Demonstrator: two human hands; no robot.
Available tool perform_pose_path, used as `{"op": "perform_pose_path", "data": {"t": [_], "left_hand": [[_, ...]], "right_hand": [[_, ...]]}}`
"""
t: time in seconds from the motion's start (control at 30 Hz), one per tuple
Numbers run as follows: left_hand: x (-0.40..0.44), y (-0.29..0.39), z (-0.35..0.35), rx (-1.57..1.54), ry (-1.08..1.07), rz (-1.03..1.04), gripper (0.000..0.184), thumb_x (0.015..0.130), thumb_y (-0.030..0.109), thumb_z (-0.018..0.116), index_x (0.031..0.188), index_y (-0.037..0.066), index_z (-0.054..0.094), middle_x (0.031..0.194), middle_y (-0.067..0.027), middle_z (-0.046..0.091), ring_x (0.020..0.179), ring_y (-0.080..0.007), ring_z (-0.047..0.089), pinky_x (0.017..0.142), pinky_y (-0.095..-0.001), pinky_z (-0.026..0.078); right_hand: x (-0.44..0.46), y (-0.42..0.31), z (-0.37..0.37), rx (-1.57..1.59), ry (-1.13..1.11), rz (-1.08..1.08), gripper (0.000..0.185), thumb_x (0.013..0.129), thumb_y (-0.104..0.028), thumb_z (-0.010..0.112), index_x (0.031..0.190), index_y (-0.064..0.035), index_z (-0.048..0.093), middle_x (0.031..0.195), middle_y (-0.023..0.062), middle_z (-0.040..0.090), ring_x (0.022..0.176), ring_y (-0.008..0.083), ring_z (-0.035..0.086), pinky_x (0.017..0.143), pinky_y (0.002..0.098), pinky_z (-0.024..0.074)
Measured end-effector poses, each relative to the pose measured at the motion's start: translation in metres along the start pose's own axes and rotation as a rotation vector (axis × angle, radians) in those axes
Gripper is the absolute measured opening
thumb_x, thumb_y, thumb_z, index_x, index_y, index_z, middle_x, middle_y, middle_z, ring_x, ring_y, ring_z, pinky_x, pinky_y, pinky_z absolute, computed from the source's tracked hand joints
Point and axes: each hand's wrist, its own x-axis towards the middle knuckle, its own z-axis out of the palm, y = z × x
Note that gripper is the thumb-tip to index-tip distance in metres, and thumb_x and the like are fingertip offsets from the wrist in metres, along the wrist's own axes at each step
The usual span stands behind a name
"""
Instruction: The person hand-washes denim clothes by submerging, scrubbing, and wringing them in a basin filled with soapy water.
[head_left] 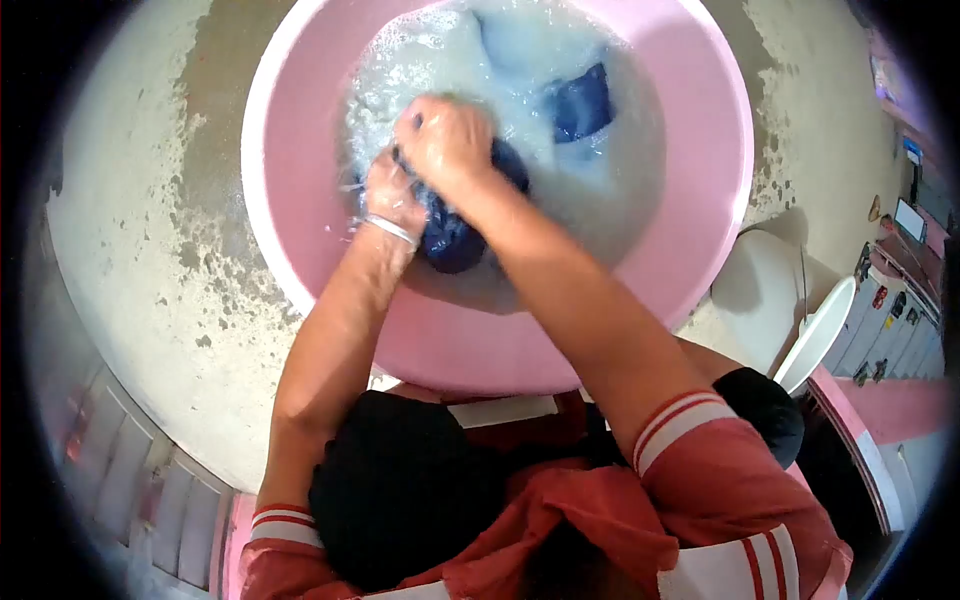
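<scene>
A bunched dark blue wet cloth (455, 245) is at the left side of the water in a large pink tub (690, 110). My left hand (393, 190), with a white band at its wrist, is closed on the cloth's near-left part. Just above it, my right hand (445, 138) is a fist around the same cloth, close against the left. Both hands are slightly blurred, and water splashes beside the left one. More blue cloth (582, 104) pokes out of the cloudy, sudsy water to the right, with the rest of it dim below the surface.
A white bucket (762, 290) stands right of the tub, with a white round rim or lid (818, 335) beside it. The concrete floor (130, 170) has wet patches. Grey panelled doors (120, 460) are at lower left; small items line the far right.
</scene>
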Motion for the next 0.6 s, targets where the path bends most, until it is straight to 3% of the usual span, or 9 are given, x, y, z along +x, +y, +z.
{"op": "perform_pose_path", "data": {"t": [0.1, 0.13, 0.17, 0.23, 0.3, 0.33, 0.43, 0.57, 0.6], "left_hand": [[-0.005, 0.007, 0.015, -0.162, 0.055, -0.143, 0.029, 0.093, 0.019, 0.04, 0.107, 0.002, 0.059, 0.102, -0.0115, 0.064, 0.094, -0.0245, 0.061, 0.083, -0.0394, 0.049], [-0.008, 0.009, 0.015, -0.002, 0.032, -0.017, 0.03, 0.094, 0.02, 0.04, 0.106, 0.001, 0.06, 0.099, -0.0109, 0.063, 0.093, -0.0233, 0.061, 0.082, -0.0383, 0.049], [0.022, -0.003, -0.031, -0.013, -0.273, 0.05, 0.029, 0.094, 0.02, 0.043, 0.105, 0.0, 0.06, 0.094, -0.0089, 0.062, 0.09, -0.0213, 0.06, 0.081, -0.0359, 0.049], [0.02, 0.01, -0.029, -0.058, -0.303, 0.014, 0.027, 0.093, 0.02, 0.045, 0.1, -0.001, 0.061, 0.091, -0.0073, 0.061, 0.087, -0.0189, 0.06, 0.078, -0.0343, 0.05], [0.01, 0.017, 0.003, 0.15, -0.095, 0.044, 0.026, 0.092, 0.021, 0.046, 0.096, 0.001, 0.062, 0.089, -0.0078, 0.063, 0.082, -0.0202, 0.062, 0.075, -0.0357, 0.052], [-0.009, 0.036, 0.024, -0.149, -0.063, -0.344, 0.027, 0.092, 0.024, 0.047, 0.094, 0.003, 0.063, 0.087, -0.0092, 0.065, 0.079, -0.0231, 0.064, 0.073, -0.0385, 0.053], [0.015, 0.025, 0.008, -0.237, -0.217, -0.417, 0.033, 0.092, 0.029, 0.043, 0.096, 0.004, 0.063, 0.093, -0.0111, 0.067, 0.083, -0.0277, 0.065, 0.078, -0.0419, 0.053], [0.034, 0.017, 0.002, -0.115, 0.169, -0.051, 0.045, 0.091, 0.038, 0.039, 0.111, 0.004, 0.06, 0.107, -0.0134, 0.064, 0.097, -0.0307, 0.06, 0.093, -0.0464, 0.044], [0.036, 0.0, -0.021, -0.373, -0.362, -0.041, 0.044, 0.093, 0.038, 0.036, 0.114, 0.005, 0.057, 0.112, -0.0123, 0.061, 0.101, -0.0277, 0.058, 0.093, -0.0428, 0.043]], "right_hand": [[0.001, 0.002, 0.002, -0.019, 0.054, 0.027, 0.015, 0.073, -0.027, 0.065, 0.065, -0.0145, 0.064, 0.067, 0.0136, 0.063, 0.067, 0.0358, 0.062, 0.063, 0.0452, 0.0494], [-0.012, -0.005, 0.002, 0.049, 0.093, -0.03, 0.014, 0.072, -0.027, 0.065, 0.064, -0.0147, 0.063, 0.066, 0.0136, 0.063, 0.067, 0.0359, 0.062, 0.061, 0.0453, 0.0494], [-0.03, -0.014, 0.002, 0.2, 0.043, -0.175, 0.015, 0.073, -0.026, 0.065, 0.068, -0.0121, 0.062, 0.065, 0.017, 0.061, 0.064, 0.0391, 0.06, 0.057, 0.0464, 0.0474], [-0.039, -0.029, -0.006, 0.287, 0.096, -0.261, 0.013, 0.074, -0.024, 0.065, 0.068, -0.0123, 0.062, 0.063, 0.0166, 0.06, 0.064, 0.0397, 0.06, 0.057, 0.0454, 0.0474], [-0.011, -0.013, -0.009, 0.139, 0.064, -0.115, 0.009, 0.072, -0.021, 0.065, 0.067, -0.0147, 0.063, 0.065, 0.0147, 0.062, 0.066, 0.0387, 0.061, 0.061, 0.047, 0.0487], [0.015, 0.011, 0.001, 0.123, 0.207, -0.114, 0.012, 0.074, -0.024, 0.064, 0.068, -0.0138, 0.064, 0.069, 0.0154, 0.064, 0.069, 0.0384, 0.062, 0.063, 0.048, 0.049], [0.047, 0.039, -0.006, -0.014, -0.105, 0.215, 0.031, 0.082, -0.034, 0.058, 0.092, -0.0061, 0.065, 0.095, 0.0219, 0.065, 0.089, 0.0371, 0.062, 0.078, 0.0468, 0.048], [0.012, 0.006, -0.007, 0.328, -0.23, 0.019, 0.032, 0.086, -0.035, 0.057, 0.092, -0.0037, 0.064, 0.093, 0.0206, 0.064, 0.089, 0.0377, 0.061, 0.079, 0.0465, 0.0474], [-0.014, -0.017, -0.015, 0.276, -0.2, -0.13, 0.03, 0.086, -0.032, 0.057, 0.087, -0.0035, 0.065, 0.089, 0.0201, 0.064, 0.086, 0.038, 0.061, 0.077, 0.0468, 0.0476]]}}
